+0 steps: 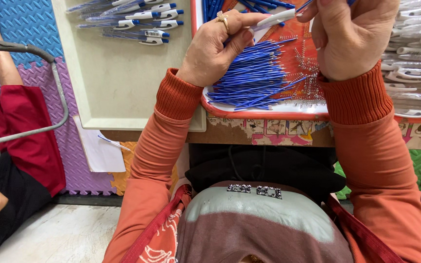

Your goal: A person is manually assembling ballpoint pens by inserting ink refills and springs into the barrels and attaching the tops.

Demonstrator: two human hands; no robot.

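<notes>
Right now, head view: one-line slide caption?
Left hand and right hand hold a white pen barrel over a red-rimmed tray of blue refills and springs.

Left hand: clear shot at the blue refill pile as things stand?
Probably yes. The left hand sits right over the blue refill pile on the red-rimmed tray, nothing between them. But its fingers already pinch a white pen barrel, so grabbing one looks awkward.

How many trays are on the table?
2: a cream rectangular plastic tray on the left holding finished pens, and a red-rimmed tray holding blue refills under the hands. Others may lie outside view.
</notes>
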